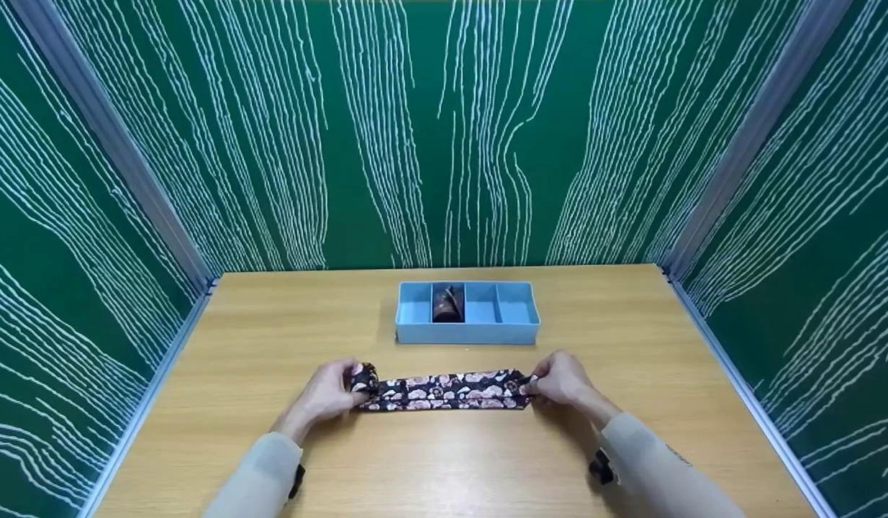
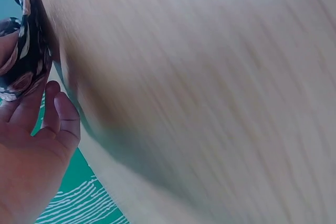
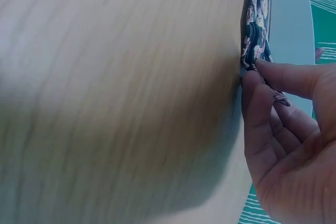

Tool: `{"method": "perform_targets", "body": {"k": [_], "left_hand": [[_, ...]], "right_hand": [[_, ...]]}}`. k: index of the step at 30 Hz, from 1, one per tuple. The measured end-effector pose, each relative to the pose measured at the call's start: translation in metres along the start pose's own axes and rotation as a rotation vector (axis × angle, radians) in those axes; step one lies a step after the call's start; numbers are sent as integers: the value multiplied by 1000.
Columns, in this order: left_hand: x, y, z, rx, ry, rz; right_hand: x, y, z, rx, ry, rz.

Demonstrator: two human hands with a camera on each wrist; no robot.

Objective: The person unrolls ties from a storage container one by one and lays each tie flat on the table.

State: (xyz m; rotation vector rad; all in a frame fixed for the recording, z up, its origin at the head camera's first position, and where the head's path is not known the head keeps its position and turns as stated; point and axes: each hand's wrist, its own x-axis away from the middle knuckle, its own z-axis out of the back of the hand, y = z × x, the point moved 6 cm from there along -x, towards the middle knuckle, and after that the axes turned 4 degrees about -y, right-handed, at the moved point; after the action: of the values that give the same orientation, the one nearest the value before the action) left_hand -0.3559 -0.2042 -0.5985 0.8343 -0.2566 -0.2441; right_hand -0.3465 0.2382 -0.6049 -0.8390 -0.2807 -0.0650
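A dark necktie with pink and white flowers (image 1: 451, 392) lies stretched from side to side on the wooden table. Its left end is wound into a small roll, which my left hand (image 1: 327, 392) holds between thumb and fingers. At the other end my right hand (image 1: 565, 378) pinches the narrowed tip. In the left wrist view the rolled necktie (image 2: 29, 51) sits between thumb and fingers, with the other fingers loosely bent. The right wrist view has thumb and forefinger closed on the necktie (image 3: 257, 30), and a bit of cloth sticks out past them.
Behind the necktie stands a light blue divided box (image 1: 468, 334). A dark brown rolled item (image 1: 447, 309) lies in its second compartment from the left. Green walls with white wavy lines (image 1: 372, 144) enclose the table (image 1: 444, 467) at the back and both sides.
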Motion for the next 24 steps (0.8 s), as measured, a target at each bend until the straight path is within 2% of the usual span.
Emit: {"method": "perform_targets", "body": {"k": [5, 11, 18, 24], "left_hand": [[2, -3, 3, 38, -25, 0], [5, -7, 7, 27, -26, 26], [7, -7, 12, 2, -19, -9], [9, -8, 15, 6, -20, -2]], "right_hand": [[1, 0, 3, 34, 12, 16], [2, 2, 5, 34, 20, 5], [3, 1, 6, 23, 27, -10], [3, 4, 8, 32, 25, -12]]}}
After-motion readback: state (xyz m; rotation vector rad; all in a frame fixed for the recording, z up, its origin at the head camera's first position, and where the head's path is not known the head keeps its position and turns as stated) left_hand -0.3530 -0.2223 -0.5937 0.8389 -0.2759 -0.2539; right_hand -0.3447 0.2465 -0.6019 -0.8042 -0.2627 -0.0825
